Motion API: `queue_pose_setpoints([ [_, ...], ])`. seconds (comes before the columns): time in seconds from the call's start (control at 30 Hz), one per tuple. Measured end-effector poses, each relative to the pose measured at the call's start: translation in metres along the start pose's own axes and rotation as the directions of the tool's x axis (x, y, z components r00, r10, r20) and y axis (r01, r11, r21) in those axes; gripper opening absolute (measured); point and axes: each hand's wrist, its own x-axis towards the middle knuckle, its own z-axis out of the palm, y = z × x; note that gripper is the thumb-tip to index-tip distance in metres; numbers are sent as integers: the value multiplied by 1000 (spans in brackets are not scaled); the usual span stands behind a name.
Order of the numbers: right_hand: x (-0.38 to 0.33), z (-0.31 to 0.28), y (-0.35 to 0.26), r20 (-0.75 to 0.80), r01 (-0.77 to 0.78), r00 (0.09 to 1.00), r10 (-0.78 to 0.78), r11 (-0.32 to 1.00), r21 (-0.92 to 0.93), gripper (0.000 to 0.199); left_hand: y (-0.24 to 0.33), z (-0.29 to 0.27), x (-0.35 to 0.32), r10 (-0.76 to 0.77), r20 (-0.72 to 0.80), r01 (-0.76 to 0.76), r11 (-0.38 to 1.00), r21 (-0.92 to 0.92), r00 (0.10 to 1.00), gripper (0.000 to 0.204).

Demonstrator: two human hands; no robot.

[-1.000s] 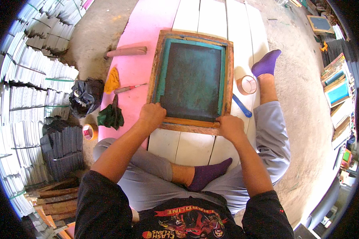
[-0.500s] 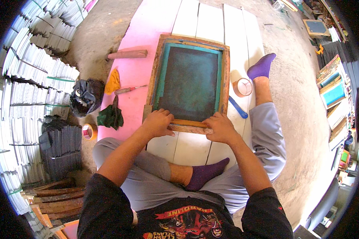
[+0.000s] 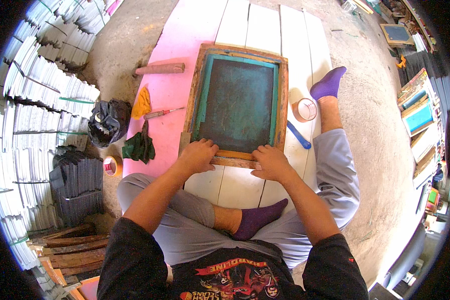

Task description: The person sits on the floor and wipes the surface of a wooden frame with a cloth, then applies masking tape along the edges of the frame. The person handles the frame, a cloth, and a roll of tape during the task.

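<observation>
A screen-printing frame (image 3: 193, 90) with a worn wooden border and dark green mesh lies flat in front of me, on a board of white planks and pink sheet. My left hand (image 3: 199, 156) is closed over its near left corner, fingers on the inner edge and thumb at the outer side. Along the same near bar, my right hand (image 3: 271, 162) grips toward the right corner. Left of the frame lie a screwdriver (image 3: 156, 114), a yellow cloth (image 3: 142, 104) and a dark green cloth (image 3: 139, 148). To its right are a tape roll (image 3: 305, 110) and a blue strip-like tool (image 3: 298, 135).
A brownish roll (image 3: 160, 68) rests on the pink sheet. Beyond the board's left edge are a black plastic bag (image 3: 109, 122), another tape roll (image 3: 113, 166) and tall bundled stacks of sheets (image 3: 35, 120). More frames (image 3: 418, 119) lean at the right. My legs flank the board.
My right hand has shifted slightly left along the near bar, its thumb now beneath the edge. The left hand and the frame have hardly moved.
</observation>
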Motion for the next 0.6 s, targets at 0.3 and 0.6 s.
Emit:
queue_pose_setpoints([
  [0.3,1,7,-1,61,-127,990,125,992,21,33,-9,-3,1,-4,59,2,999,35,998,72],
  [0.6,6,3,-13,22,-133,991,132,989,58,34,-18,17,1,64,-57,-61,996,67,996,54],
])
